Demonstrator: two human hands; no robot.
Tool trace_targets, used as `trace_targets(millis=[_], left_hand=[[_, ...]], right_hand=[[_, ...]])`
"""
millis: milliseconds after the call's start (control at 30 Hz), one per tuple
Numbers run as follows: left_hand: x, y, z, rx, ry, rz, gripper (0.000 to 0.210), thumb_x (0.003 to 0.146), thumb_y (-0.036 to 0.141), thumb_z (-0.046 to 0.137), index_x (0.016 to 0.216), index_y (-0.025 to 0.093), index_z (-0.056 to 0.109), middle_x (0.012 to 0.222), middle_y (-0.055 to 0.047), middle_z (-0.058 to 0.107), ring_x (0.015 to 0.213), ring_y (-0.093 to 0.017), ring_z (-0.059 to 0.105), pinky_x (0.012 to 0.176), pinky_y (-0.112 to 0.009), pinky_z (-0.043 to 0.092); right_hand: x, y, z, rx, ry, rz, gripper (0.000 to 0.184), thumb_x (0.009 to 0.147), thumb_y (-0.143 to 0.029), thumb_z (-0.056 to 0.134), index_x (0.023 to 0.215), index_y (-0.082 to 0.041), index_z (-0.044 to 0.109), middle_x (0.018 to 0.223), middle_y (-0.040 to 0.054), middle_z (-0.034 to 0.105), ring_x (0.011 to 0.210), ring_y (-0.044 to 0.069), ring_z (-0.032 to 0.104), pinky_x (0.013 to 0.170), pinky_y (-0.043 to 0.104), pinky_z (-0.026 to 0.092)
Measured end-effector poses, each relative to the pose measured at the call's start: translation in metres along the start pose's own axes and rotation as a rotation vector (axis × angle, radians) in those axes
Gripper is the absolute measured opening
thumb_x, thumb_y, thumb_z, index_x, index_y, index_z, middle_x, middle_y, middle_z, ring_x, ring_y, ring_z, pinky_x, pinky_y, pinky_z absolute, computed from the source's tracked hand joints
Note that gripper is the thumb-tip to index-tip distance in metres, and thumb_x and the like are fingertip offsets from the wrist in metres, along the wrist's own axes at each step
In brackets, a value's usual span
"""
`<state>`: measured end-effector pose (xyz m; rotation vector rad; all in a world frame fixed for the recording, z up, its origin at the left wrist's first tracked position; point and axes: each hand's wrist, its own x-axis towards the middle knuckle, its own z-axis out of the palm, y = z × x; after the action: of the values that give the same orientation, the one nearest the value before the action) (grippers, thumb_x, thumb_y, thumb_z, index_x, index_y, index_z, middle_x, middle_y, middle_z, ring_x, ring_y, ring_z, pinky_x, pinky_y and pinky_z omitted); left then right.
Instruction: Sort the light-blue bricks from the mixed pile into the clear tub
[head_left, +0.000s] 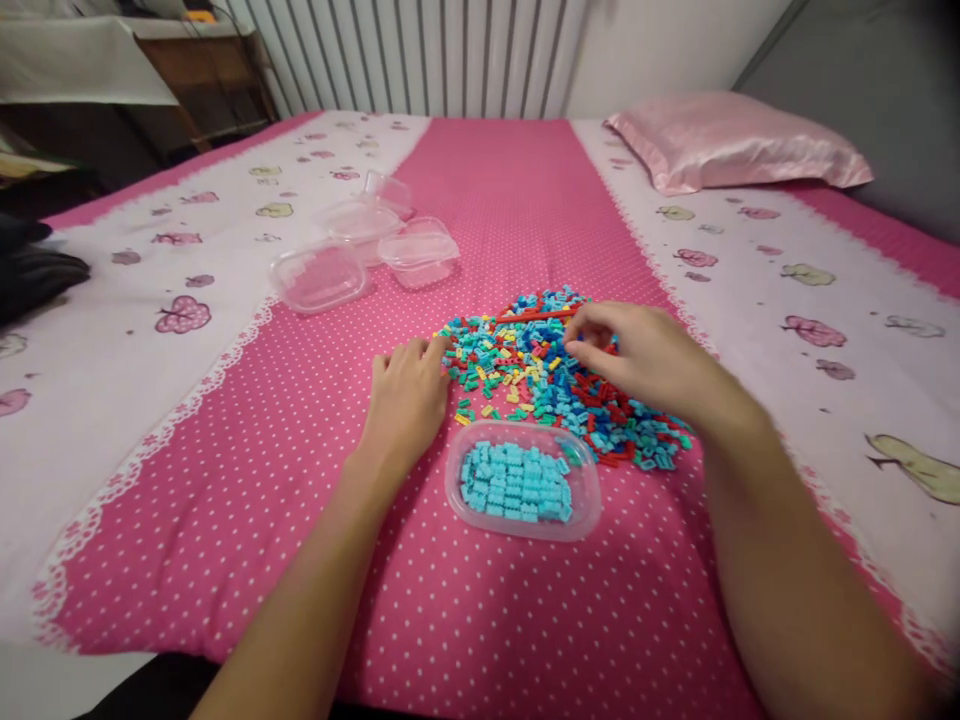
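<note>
Left hand (409,390) at the edge of a multicoloured toy-brick pile (551,385), right hand (637,355) curled above it; cannot tell whether either grips anything

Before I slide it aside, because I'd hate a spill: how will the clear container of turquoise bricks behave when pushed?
The clear plastic container looks thin-walled, so it may flex. Low and wide, it seems unlikely to tip. Its turquoise building bricks look separate, so could shift.

Hands (649,355) at brick pile (540,360), tub (587,512) (turquoise bricks (516,485))
</note>
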<state>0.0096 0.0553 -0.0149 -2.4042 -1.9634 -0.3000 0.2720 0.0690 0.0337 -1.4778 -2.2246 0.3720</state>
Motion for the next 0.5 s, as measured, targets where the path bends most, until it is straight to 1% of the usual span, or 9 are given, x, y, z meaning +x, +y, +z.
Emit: trace_targets(millis=[67,100,167,233,300,400,500], left_hand=[[0.003,-0.002,0.003,-0.017,-0.010,-0.016,0.040,0.103,0.020,0.040,0.140,0.016,0.054,0.129,-0.015,0.070,0.119,-0.035,0.062,0.098,-0.048,0.043],[0.004,-0.002,0.005,-0.026,-0.015,-0.018,0.039,0.103,0.019,0.040,0.139,0.016,0.055,0.127,-0.014,0.071,0.118,-0.034,0.062,0.098,-0.048,0.044],[0.006,-0.003,0.007,-0.045,-0.020,-0.017,0.039,0.102,0.018,0.042,0.139,0.015,0.055,0.126,-0.013,0.072,0.117,-0.033,0.063,0.098,-0.046,0.044],[0.008,-0.002,0.009,-0.062,-0.021,-0.007,0.038,0.101,0.016,0.043,0.137,0.015,0.057,0.123,-0.012,0.073,0.115,-0.031,0.063,0.098,-0.045,0.045],[0.008,-0.002,0.009,-0.073,-0.021,0.008,0.033,0.099,0.016,0.046,0.127,0.018,0.064,0.120,-0.010,0.075,0.113,-0.031,0.063,0.097,-0.045,0.045],[0.006,-0.002,0.008,-0.075,-0.004,0.012,0.024,0.098,0.018,0.050,0.108,0.020,0.072,0.117,-0.009,0.075,0.113,-0.033,0.062,0.095,-0.047,0.044],[0.003,-0.002,0.007,-0.072,0.032,0.006,0.020,0.097,0.022,0.052,0.099,0.020,0.072,0.114,-0.011,0.075,0.114,-0.035,0.060,0.096,-0.050,0.042]], right_hand=[[0.011,0.007,0.022,-0.033,0.025,-0.081,0.007,0.091,-0.024,0.061,0.091,-0.021,0.067,0.085,0.0059,0.070,0.083,0.025,0.064,0.076,0.039,0.045],[0.015,0.010,0.031,-0.025,0.027,-0.107,0.008,0.093,-0.024,0.061,0.095,-0.022,0.068,0.090,0.0061,0.071,0.089,0.025,0.065,0.082,0.040,0.047],[0.019,0.014,0.042,-0.022,0.046,-0.135,0.016,0.094,-0.024,0.061,0.109,-0.022,0.068,0.103,0.0078,0.071,0.102,0.027,0.064,0.093,0.042,0.048],[0.020,0.017,0.046,-0.030,0.082,-0.133,0.026,0.096,-0.026,0.060,0.120,-0.021,0.067,0.115,0.0111,0.067,0.113,0.029,0.060,0.102,0.046,0.046],[0.019,0.021,0.046,-0.047,0.139,-0.124,0.030,0.095,-0.026,0.061,0.124,-0.019,0.068,0.122,0.0137,0.063,0.119,0.031,0.057,0.107,0.048,0.044],[0.017,0.026,0.048,-0.073,0.184,-0.114,0.032,0.096,-0.028,0.062,0.126,-0.019,0.069,0.123,0.0140,0.063,0.120,0.032,0.056,0.108,0.048,0.044],[0.018,0.025,0.056,-0.088,0.169,-0.110,0.039,0.100,-0.039,0.058,0.134,-0.021,0.067,0.129,0.0149,0.063,0.123,0.034,0.056,0.108,0.054,0.042]])
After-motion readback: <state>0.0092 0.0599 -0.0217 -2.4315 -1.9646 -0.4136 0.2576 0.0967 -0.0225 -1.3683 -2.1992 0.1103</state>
